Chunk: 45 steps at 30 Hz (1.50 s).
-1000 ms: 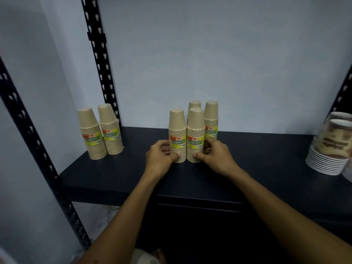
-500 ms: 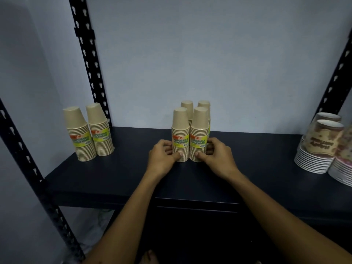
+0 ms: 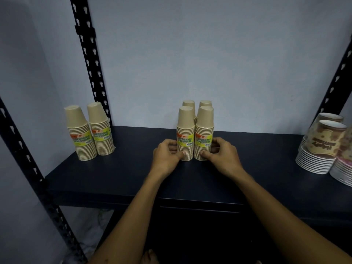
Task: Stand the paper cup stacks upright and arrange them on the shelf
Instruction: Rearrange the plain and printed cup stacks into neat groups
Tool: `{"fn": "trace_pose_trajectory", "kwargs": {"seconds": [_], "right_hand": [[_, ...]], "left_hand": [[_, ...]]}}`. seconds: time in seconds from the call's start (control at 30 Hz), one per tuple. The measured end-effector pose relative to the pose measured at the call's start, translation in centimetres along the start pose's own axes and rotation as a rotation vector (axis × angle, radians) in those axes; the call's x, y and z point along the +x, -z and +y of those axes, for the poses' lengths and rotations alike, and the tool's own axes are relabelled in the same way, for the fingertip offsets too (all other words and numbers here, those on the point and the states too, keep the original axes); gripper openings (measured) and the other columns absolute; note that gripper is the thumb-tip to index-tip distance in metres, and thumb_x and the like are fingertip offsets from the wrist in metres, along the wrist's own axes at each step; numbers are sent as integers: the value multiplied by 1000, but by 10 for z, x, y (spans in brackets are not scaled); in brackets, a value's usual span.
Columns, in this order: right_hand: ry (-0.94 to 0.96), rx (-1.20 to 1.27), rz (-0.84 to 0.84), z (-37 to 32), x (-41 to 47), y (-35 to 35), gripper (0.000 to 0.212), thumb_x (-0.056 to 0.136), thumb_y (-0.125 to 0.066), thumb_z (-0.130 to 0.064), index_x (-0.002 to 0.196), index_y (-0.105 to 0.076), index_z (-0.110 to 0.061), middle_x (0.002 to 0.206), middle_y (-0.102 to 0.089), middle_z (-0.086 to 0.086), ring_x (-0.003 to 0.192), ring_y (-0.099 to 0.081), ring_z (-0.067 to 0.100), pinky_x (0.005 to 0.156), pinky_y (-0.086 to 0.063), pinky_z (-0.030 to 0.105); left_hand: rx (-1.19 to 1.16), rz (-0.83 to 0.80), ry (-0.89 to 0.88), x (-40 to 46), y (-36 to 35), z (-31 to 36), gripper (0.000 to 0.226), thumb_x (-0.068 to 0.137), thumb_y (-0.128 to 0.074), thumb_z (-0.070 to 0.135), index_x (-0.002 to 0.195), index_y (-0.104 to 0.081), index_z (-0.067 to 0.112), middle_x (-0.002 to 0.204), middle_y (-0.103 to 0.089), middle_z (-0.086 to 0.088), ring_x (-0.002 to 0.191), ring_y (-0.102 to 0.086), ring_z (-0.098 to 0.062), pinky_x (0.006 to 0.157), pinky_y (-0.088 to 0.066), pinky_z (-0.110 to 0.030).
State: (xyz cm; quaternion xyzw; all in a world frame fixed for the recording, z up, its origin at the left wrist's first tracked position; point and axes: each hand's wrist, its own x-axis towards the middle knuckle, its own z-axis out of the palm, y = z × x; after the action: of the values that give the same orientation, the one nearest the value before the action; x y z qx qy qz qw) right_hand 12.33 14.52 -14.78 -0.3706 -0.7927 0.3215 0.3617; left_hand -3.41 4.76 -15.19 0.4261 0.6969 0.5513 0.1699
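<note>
Several tan paper cup stacks stand upright, rims down, on a dark shelf [image 3: 118, 180]. At the middle, a front left stack [image 3: 186, 134] and a front right stack [image 3: 204, 134] touch side by side, with two more stacks [image 3: 198, 104] right behind them. My left hand [image 3: 167, 155] grips the base of the front left stack. My right hand [image 3: 222, 155] grips the base of the front right stack. Two further stacks [image 3: 89, 132] stand together at the shelf's left end.
Printed paper cups [image 3: 325, 141] and white stacked plates [image 3: 312, 162] sit at the shelf's right end. Black perforated uprights [image 3: 89, 60] frame the shelf at left and right [image 3: 337, 79]. A pale wall is close behind. The shelf's front edge is near my forearms.
The two front stacks have been pressed together and lined up in front of the back pair. My hands stay on their bases; the view has shifted slightly.
</note>
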Motion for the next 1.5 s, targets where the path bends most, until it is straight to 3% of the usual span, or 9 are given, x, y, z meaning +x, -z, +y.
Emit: {"fn": "trace_pose_trajectory", "kwargs": {"seconds": [0.2, 0.33, 0.47, 0.63, 0.97, 1.2, 1.33, 1.5], "right_hand": [[-18, 32, 27, 2, 0, -1, 51, 79, -76, -16, 126, -56, -12, 112, -67, -2, 91, -62, 4, 70, -44, 7], [-25, 29, 25, 2, 0, -1, 50, 80, -76, -17, 126, -55, -13, 111, -67, -2, 93, -63, 6, 76, -47, 15], [-33, 40, 24, 2, 0, -1, 48, 81, -74, -15, 126, -56, -12, 110, -67, -2, 90, -62, 5, 72, -46, 12], [-50, 48, 36, 1, 3, -3, 47, 82, -73, -14, 126, -56, -11, 114, -67, 1, 93, -63, 8, 78, -49, 20], [-46, 61, 44, 2, 1, -3, 48, 83, -72, -14, 127, -55, -10, 115, -66, 2, 94, -62, 8, 77, -47, 17], [-47, 22, 65, 4, -3, -5, 49, 84, -72, -20, 128, -56, -9, 120, -66, 3, 102, -60, 10, 85, -48, 24], [-66, -6, 159, 4, -13, -3, 48, 83, -73, -25, 126, -58, -7, 120, -65, 6, 110, -60, 17, 92, -50, 31], [-1, 13, 184, -9, -34, -3, 34, 84, -71, -20, 116, -64, -10, 107, -68, 1, 97, -61, 9, 84, -49, 22]], "left_hand": [[33, 31, -22, 2, -6, 0, 38, 81, -75, 15, 117, -61, 11, 104, -69, -2, 91, -66, -11, 82, -53, -23], [39, 33, -16, 3, -8, 0, 39, 83, -73, 13, 120, -60, 11, 105, -70, -2, 90, -66, -10, 81, -52, -22], [39, 39, -14, 4, -9, -2, 38, 83, -73, 14, 118, -59, 12, 99, -67, 4, 87, -65, -8, 76, -51, -19], [42, 43, -4, 6, -10, -5, 37, 82, -74, 17, 116, -60, 12, 105, -69, -1, 92, -66, -10, 79, -52, -22], [46, 35, -7, 5, -10, -3, 37, 84, -72, 15, 118, -59, 12, 108, -68, -1, 93, -63, -9, 79, -50, -20], [88, 40, -30, -1, -9, -3, 43, 85, -70, 18, 125, -57, 10, 117, -67, -4, 105, -63, -13, 88, -50, -24], [190, 55, -46, -10, -2, -3, 48, 86, -68, 24, 130, -55, 10, 126, -63, -6, 115, -58, -17, 90, -43, -21], [383, 39, -47, -26, 15, -9, 44, 89, -65, 30, 128, -58, 13, 130, -60, -5, 122, -53, -20, 98, -42, -29]]}}
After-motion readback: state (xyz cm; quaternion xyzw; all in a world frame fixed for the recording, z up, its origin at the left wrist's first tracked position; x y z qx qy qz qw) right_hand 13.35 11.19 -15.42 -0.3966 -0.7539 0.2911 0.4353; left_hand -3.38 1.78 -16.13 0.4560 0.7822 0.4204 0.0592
